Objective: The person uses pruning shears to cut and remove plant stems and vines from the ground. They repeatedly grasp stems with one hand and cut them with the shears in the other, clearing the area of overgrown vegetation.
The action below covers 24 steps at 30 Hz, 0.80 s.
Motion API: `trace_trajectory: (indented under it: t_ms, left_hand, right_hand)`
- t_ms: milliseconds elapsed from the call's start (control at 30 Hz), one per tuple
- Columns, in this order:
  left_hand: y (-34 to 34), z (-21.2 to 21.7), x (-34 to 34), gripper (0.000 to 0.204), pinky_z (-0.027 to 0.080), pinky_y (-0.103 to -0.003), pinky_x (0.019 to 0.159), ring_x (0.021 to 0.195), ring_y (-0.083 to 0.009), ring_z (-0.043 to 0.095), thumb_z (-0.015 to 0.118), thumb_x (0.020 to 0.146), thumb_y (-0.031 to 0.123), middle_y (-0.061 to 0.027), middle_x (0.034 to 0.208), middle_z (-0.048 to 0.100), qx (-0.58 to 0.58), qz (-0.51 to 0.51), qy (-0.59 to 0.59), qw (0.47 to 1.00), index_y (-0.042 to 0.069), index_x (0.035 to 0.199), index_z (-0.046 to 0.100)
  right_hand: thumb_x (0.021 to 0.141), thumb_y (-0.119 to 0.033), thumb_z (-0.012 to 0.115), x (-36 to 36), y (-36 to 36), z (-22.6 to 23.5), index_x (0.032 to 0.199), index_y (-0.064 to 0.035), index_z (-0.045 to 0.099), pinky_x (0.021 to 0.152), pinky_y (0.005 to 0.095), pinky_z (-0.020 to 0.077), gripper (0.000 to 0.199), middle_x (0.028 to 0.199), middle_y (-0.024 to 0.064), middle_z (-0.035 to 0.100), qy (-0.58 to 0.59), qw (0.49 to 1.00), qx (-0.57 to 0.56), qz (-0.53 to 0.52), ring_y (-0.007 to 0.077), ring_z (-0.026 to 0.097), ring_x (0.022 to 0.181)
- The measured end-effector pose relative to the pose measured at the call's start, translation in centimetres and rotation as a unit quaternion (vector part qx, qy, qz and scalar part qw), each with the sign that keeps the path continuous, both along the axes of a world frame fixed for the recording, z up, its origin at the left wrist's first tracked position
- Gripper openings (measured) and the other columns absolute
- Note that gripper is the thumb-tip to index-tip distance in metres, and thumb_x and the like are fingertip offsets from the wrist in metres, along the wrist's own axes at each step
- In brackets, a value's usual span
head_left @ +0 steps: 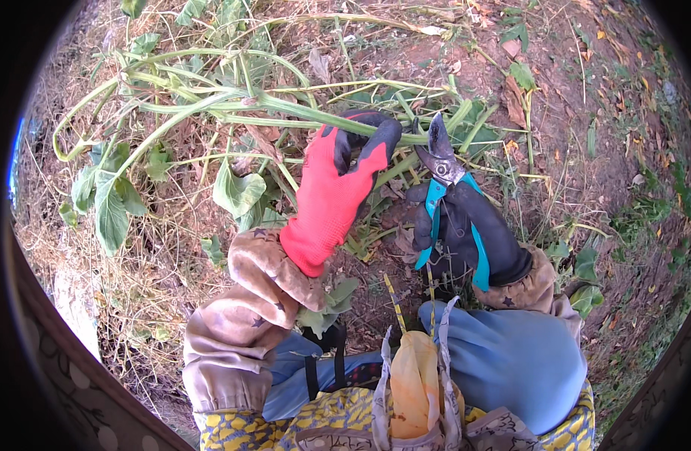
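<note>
My left hand, in a red glove with black fingers, is closed round a thick green vine stem. Long branching stems and several drooping leaves trail from it to the left. Pruning shears with teal handles are gripped in my right hand, which wears a black glove. Their blades are parted and point away from me, at the right end of the held stem. Whether they touch the stem I cannot tell. My fingertips on the left are partly hidden behind the stem.
Cut stems and leaves lie on the ground just beyond the shears. Dry straw covers the left side, brown soil the right. My knee in blue cloth is close below the right hand, beside a yellow blossom-like cloth piece.
</note>
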<state>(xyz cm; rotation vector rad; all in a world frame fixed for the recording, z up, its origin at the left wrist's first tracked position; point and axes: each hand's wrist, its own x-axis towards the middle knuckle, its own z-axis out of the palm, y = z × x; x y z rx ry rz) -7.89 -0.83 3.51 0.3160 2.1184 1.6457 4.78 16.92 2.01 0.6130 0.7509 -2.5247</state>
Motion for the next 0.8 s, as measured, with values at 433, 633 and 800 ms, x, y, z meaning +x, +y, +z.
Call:
trace_trajectory:
  t_ms: [433,633,800]
  left_hand:
    - [-5.9,5.7,-3.3,0.031,0.052,-0.035,0.083,0.098,-0.0252,0.067,0.067,0.09,0.014,-0.0111,0.108,0.07,-0.138,-0.036,0.415,0.898,0.003,0.118,0.066]
    - [-2.4,6.7,-8.9,0.056,0.039,-0.045,0.105,0.117,-0.0327,0.056,0.074,0.079,0.024,-0.0101,0.122,0.062,-0.391,-0.236,0.595,0.661,0.012,0.13,0.056]
    - [-1.9,2.7,-8.7,0.039,0.05,-0.044,0.08,0.094,-0.0333,0.062,0.07,0.084,0.022,-0.011,0.099,0.065,-0.355,-0.253,0.431,0.79,0.013,0.121,0.061]
  right_hand:
    - [0.103,-0.045,0.041,1.5,4.8,-2.0,0.126,0.0031,0.053,0.067,0.0347,0.0468,0.055,0.08,0.0051,0.057,0.016,0.982,0.117,-0.149,0.0176,0.056,0.07]
    - [0.105,-0.04,0.038,2.1,4.1,-1.5,0.142,-0.0041,0.044,0.06,0.0314,0.0436,0.051,0.078,0.0038,0.055,0.017,0.981,0.126,-0.146,0.0151,0.051,0.064]
    - [0.106,-0.041,0.04,2.4,5.1,-2.6,0.129,-0.0038,0.052,0.053,0.0274,0.0378,0.045,0.072,0.0006,0.051,0.005,0.977,0.13,-0.169,0.0104,0.044,0.057]
